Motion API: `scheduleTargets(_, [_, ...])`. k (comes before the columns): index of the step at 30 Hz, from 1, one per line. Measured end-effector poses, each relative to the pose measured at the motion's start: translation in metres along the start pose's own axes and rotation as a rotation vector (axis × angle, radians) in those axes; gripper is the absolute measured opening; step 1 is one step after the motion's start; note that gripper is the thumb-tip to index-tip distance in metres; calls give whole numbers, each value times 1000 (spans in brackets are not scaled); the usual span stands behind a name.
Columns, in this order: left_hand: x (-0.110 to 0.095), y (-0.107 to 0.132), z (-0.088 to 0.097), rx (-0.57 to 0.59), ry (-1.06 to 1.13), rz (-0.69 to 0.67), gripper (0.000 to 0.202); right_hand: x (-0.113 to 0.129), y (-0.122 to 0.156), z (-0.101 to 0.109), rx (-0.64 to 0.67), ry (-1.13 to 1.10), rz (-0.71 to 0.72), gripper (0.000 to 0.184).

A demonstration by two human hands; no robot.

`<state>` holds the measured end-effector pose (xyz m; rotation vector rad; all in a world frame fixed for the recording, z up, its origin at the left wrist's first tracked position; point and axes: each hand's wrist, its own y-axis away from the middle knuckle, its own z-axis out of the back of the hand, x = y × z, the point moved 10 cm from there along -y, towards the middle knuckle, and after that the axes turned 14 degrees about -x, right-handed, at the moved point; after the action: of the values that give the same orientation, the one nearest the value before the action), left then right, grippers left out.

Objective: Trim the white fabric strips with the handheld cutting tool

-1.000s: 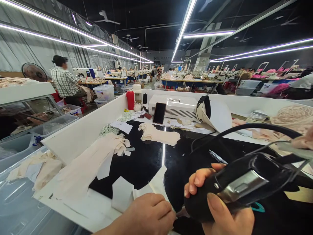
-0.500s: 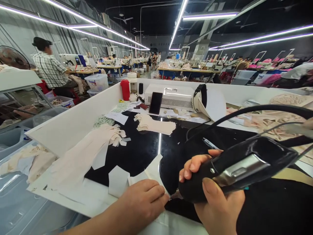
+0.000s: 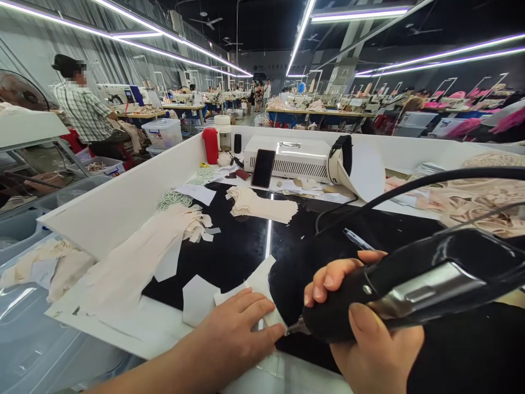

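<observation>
My right hand (image 3: pixel 379 350) is wrapped around a black corded handheld tool (image 3: pixel 422 293) with a silver side panel. Its narrow metal tip (image 3: pixel 298 326) points left and meets the edge of a pale fabric piece (image 3: pixel 261 278), close to my left fingertips. My left hand (image 3: pixel 233 334) lies on that piece with its fingers stretched out, pressing it to the tabletop and covering part of it. Beside it on the left is a white card-like piece (image 3: pixel 199 298). A stack of cream fabric pieces (image 3: pixel 262 205) lies farther back on the black board (image 3: pixel 229 257).
Long cream fabric strips (image 3: pixel 135 257) lie at the left. A phone (image 3: pixel 263 168) leans against a vented white box (image 3: pixel 287 158), near a red container (image 3: pixel 210 145). A pen (image 3: pixel 356 239) lies behind the tool. The cable (image 3: pixel 402 189) arches across the right. White walls edge the table.
My left fingers have straightened and spread from a more bunched grip on the fabric. The tool and my right hand sit slightly farther right, with the tip still at the fabric's edge.
</observation>
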<state>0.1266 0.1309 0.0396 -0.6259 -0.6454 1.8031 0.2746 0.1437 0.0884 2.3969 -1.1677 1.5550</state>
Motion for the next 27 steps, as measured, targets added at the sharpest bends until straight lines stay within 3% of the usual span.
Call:
scheduleTargets(17, [-1,9,-9,50,-20,21,25,8,-14,-8,-82,-31,-9,43])
scheduleTargets(27, [-1,4,-4,11,18,35,23,2,-14,-13,-84,-49,-14,45])
